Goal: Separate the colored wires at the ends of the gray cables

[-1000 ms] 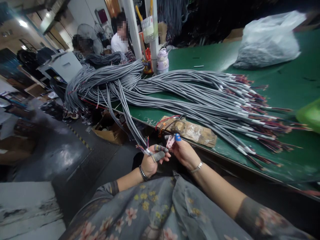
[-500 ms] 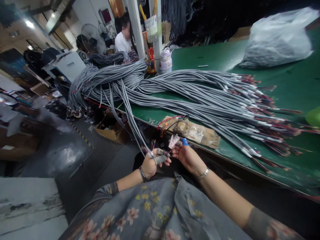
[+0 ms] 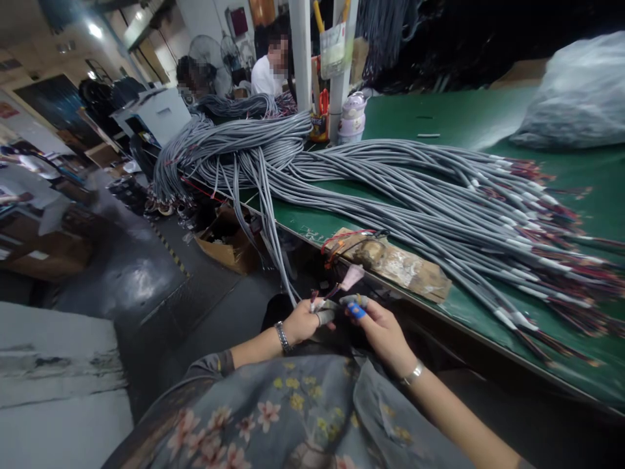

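Note:
My left hand [image 3: 303, 320] is closed around the ends of several grey cables [image 3: 273, 228] that hang off the bench. Short dark and reddish wires [image 3: 314, 298] stick up from its grip. My right hand [image 3: 378, 324] is pinched, its fingertips meeting those of the left; what lies between them is too small to make out. Grey coverings wrap some fingers of both hands, and blue tape is on the right thumb. A pale pink piece [image 3: 352, 277] stands just above the fingertips, with thin wires leading from it toward the left hand.
A large bundle of grey cables [image 3: 342, 179] with stripped coloured ends lies along the green bench [image 3: 488, 120]. A worn cardboard-covered block [image 3: 405, 264] sits at its near edge. A plastic bag [image 3: 576, 98], a lilac container [image 3: 352, 117] and a floor carton [image 3: 227, 241] are around. Co-workers sit behind.
My right hand has gone from open fingers to a pinch against the left fingertips. The pink piece now stands higher, away from the right palm. The view has shifted slightly left.

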`<control>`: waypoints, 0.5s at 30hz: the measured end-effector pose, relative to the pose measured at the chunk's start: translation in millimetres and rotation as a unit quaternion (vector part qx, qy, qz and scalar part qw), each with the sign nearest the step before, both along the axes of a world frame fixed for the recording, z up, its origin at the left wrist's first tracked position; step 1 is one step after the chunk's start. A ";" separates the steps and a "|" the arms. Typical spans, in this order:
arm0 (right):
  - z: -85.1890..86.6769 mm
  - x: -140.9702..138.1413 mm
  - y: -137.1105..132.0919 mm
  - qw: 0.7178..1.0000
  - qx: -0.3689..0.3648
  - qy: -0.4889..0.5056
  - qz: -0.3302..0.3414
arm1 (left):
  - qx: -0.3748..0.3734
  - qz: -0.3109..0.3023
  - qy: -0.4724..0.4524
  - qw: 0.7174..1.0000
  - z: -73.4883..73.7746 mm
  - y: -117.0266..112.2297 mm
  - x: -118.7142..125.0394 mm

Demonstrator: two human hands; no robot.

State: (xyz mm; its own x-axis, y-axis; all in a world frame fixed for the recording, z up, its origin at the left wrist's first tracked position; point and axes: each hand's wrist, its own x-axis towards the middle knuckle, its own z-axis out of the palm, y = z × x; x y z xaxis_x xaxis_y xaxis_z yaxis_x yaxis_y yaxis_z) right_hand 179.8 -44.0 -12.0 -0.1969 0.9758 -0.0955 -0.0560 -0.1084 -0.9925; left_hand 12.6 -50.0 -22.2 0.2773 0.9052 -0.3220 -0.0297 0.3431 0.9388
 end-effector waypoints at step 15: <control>12.6 2.4 -7.9 0.998 0.012 0.000 0.061 | 0.140 -0.105 0.011 0.984 13.4 -15.5 -32.2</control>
State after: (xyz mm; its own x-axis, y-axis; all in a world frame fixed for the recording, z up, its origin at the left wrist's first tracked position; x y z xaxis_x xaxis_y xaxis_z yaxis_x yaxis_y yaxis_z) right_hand 182.2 -51.9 0.6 -0.3136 0.9468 -0.0718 -0.0432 -0.0898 -0.9950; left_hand -19.6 -65.5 -8.8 0.4635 0.8829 -0.0753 0.0358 0.0662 0.9972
